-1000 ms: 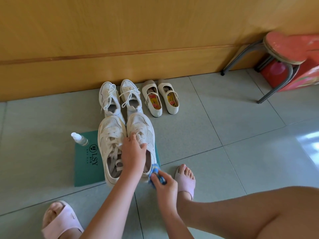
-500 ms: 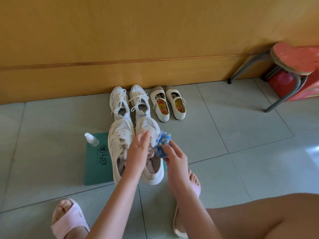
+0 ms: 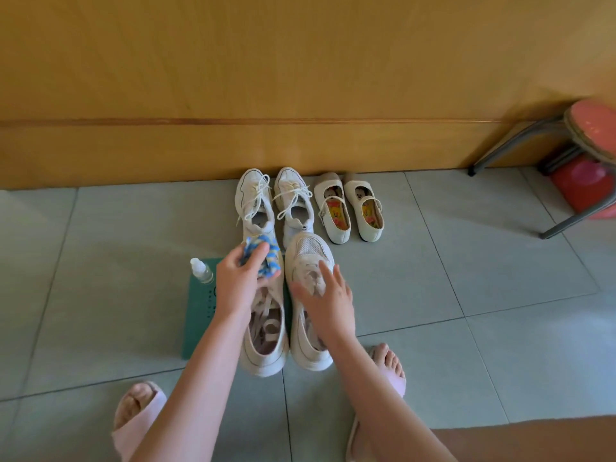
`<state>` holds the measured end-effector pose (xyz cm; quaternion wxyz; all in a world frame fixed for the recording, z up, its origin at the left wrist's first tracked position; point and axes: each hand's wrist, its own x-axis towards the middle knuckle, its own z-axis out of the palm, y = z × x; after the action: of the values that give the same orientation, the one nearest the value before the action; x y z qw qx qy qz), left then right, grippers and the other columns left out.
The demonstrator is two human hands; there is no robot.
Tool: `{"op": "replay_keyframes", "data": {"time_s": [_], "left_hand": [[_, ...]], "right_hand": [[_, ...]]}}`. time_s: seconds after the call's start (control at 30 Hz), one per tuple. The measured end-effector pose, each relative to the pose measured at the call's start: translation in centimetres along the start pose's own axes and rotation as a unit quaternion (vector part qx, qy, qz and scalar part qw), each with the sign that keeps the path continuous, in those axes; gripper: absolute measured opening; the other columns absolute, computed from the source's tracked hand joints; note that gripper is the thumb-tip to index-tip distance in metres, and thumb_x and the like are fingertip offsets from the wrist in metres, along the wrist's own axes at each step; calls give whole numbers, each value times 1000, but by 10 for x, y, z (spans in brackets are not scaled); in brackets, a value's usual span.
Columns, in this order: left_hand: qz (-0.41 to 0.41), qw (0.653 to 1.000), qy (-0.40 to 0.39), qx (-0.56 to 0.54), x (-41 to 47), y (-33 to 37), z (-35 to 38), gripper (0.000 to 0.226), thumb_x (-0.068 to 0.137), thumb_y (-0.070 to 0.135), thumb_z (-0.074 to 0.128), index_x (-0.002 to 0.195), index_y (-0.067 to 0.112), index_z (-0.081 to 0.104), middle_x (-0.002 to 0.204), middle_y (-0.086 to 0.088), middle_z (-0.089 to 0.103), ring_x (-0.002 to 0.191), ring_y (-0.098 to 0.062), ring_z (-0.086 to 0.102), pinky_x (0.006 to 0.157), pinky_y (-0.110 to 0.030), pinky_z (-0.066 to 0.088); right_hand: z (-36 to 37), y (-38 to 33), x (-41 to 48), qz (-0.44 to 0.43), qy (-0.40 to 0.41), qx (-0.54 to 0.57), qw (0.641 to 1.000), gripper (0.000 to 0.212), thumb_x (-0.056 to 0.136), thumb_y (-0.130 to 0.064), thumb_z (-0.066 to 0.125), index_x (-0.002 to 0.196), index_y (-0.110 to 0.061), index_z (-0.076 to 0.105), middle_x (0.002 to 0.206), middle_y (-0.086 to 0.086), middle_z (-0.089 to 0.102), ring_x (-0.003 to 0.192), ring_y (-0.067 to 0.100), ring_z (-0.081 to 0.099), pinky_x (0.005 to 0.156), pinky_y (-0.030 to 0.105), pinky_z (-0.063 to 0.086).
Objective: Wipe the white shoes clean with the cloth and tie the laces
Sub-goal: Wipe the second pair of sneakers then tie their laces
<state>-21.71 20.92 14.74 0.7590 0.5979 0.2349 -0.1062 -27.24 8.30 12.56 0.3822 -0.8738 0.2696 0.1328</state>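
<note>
Two large white mesh sneakers stand side by side on the tiled floor, the left sneaker (image 3: 265, 341) and the right sneaker (image 3: 308, 251), both with loose laces. My left hand (image 3: 238, 281) grips a blue and white cloth (image 3: 263, 258) over the toe of the left sneaker. My right hand (image 3: 325, 296) lies with straight fingers on the laces of the right sneaker, holding nothing.
A green mat (image 3: 200, 315) lies under the sneakers, with a small spray bottle (image 3: 201, 270) at its far left corner. Against the wooden wall stand a smaller laced pair (image 3: 275, 201) and cream strap shoes (image 3: 348, 208). A red stool (image 3: 580, 151) is at right. My slippered feet (image 3: 388, 371) are near.
The cloth has passed from my right hand to my left hand and moved over the left sneaker's toe. My right hand has come down open onto the right sneaker's laces.
</note>
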Motion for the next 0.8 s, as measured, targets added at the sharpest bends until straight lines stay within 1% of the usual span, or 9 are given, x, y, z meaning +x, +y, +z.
{"op": "replay_keyframes", "data": {"time_s": [0.07,0.13,0.23,0.33,0.43,0.57,0.63,0.7,0.8], "left_hand": [[18,1000,-1,18,12,1,-1,9,89,14,63,92,5,63,85,-9,64,75,-17,64,58,-22,58],[32,998,-7,46,20,-1,1,8,89,15,64,88,7,63,84,-9,65,76,-17,65,59,-23,58],[41,995,-23,86,32,-7,8,6,88,17,64,86,11,65,86,-9,66,78,-19,66,63,-27,59],[67,989,-21,131,46,-14,23,10,88,18,65,79,16,64,80,-9,66,78,-27,67,68,-40,60],[115,971,-23,210,63,-23,38,18,88,23,64,88,5,67,83,-15,68,78,-32,67,66,-47,59],[132,953,-24,272,86,-35,56,35,86,30,65,110,4,67,98,-13,69,86,-24,67,70,-45,58],[141,947,-34,287,94,-38,67,35,86,29,66,112,6,68,101,-11,69,89,-23,66,73,-39,57],[159,937,-53,306,97,-40,78,33,87,28,65,111,6,68,99,-9,70,88,-20,64,68,-25,48],[185,930,-69,309,91,-44,85,26,87,26,66,103,7,71,88,-6,71,77,-14,59,61,-24,39]], "right_hand": [[14,1,1,5,-11,-67,998,80,82,-60,56,147,-37,16,158,-6,10,140,22,21,107,43,35],[22,6,2,-6,19,-102,995,79,85,-54,57,147,-39,11,157,-4,11,138,23,25,103,40,38],[18,12,6,-16,42,-122,991,69,89,-44,54,146,-42,14,156,-6,18,134,21,34,94,36,42],[9,21,10,-27,46,-100,994,66,88,-41,56,144,-47,21,153,-12,25,130,16,41,90,32,45],[-2,34,14,-34,43,-41,998,65,85,-41,61,140,-53,27,149,-18,34,127,11,46,88,32,48],[-14,49,18,-29,29,37,998,63,83,-41,65,133,-60,32,141,-21,44,121,8,50,86,31,51],[-16,53,20,-27,23,58,998,63,82,-40,66,132,-61,33,139,-20,47,118,7,52,84,29,51],[-17,55,21,-28,16,70,997,62,82,-39,67,131,-61,35,137,-19,50,114,5,54,83,29,52],[-18,61,24,-30,11,97,995,61,81,-40,68,127,-63,36,134,-19,52,114,5,55,85,35,54]]}}
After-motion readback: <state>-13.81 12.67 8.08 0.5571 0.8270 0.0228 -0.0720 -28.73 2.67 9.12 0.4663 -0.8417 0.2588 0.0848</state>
